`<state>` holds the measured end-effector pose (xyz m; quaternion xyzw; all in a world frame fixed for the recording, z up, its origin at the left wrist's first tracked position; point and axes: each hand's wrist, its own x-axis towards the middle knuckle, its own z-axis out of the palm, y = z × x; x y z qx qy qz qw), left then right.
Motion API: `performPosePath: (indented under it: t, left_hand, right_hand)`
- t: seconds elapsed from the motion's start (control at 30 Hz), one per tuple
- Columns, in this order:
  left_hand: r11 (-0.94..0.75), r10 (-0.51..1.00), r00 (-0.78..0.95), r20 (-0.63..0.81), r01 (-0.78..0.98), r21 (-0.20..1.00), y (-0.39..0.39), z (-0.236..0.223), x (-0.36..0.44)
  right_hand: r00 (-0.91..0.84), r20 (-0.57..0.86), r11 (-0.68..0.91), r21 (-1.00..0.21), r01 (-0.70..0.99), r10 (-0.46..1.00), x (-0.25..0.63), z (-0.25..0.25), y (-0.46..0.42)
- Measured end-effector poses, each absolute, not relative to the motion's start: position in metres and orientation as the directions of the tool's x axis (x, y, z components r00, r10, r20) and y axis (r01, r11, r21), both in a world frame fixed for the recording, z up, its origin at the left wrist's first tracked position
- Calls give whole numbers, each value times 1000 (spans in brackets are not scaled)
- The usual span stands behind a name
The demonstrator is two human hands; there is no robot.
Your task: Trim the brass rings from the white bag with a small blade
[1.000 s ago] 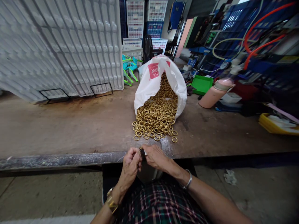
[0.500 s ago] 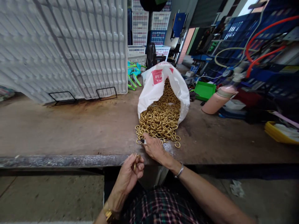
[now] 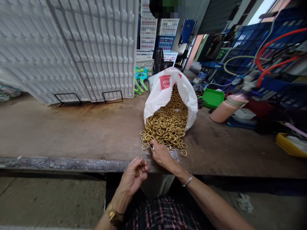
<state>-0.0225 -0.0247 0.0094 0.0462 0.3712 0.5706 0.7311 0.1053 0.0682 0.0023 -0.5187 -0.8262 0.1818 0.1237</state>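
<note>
A heap of brass-coloured rings point(image 3: 165, 126) spills from the mouth of a white plastic bag point(image 3: 155, 99) with a red print onto the table. My left hand point(image 3: 134, 175) is in front of the table edge, fingers curled round a brass ring point(image 3: 137, 172). At the near edge of the heap, my right hand point(image 3: 161, 156) has its fingers closed. A small dark and white bit shows at its fingertips; the rest is hidden in the hand. A few loose rings point(image 3: 184, 153) lie to the right of that hand.
Ribbed translucent trays point(image 3: 96, 57) stand in black wire holders at left on the brown table point(image 3: 72, 131). To the right are a green bin point(image 3: 213, 98), a pink bottle point(image 3: 226, 108) and a yellow tray point(image 3: 289, 145). Stacked crates point(image 3: 148, 27) rise behind.
The view has shifted slightly, so the table and bag sit lower in the picture. The ring in my left hand has turned a little. My right hand stays by the heap.
</note>
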Motion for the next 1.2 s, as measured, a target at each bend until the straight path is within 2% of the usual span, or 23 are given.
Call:
performPosePath:
  t: [0.1, 0.2, 0.37, 0.47, 0.6, 0.73, 0.83, 1.03, 1.2]
  left_hand:
    - [302, 898, -13, -440, -710, 636, -20, 10, -21]
    - [261, 909, -98, -404, -621, 739, -16, 9, -17]
    - [275, 922, -96, -374, -517, 811, -15, 8, -11]
    - [305, 916, -84, -392, -491, 816, -16, 8, -10]
    - [285, 924, -109, -366, -441, 851, -17, 6, -10]
    - [229, 941, -182, -287, -286, 931, -18, 6, -6]
    - [245, 948, -154, -280, -212, 946, -20, 8, -4]
    - [325, 937, -42, -347, -261, 909, -23, 5, -4]
    - [316, 942, -5, -336, -324, 891, -24, 1, -5]
  right_hand:
    - [-459, 10, 306, -758, 576, 889, 113, 5, 64]
    - [-548, -77, 133, -934, 333, 833, 119, 11, 56]
    - [-652, -275, -211, -961, 178, 707, 125, 17, 44]
    - [-692, -303, -314, -942, 115, 656, 126, 16, 41]
    - [-668, -311, -386, -922, 38, 676, 123, 13, 38]
    - [-556, -344, -361, -929, 83, 757, 117, 7, 35]
    - [-491, -326, -273, -945, 177, 808, 116, 3, 37]
    - [-430, -155, -12, -948, 318, 890, 116, 0, 43]
    - [-462, -93, 65, -947, 315, 882, 115, -1, 44]
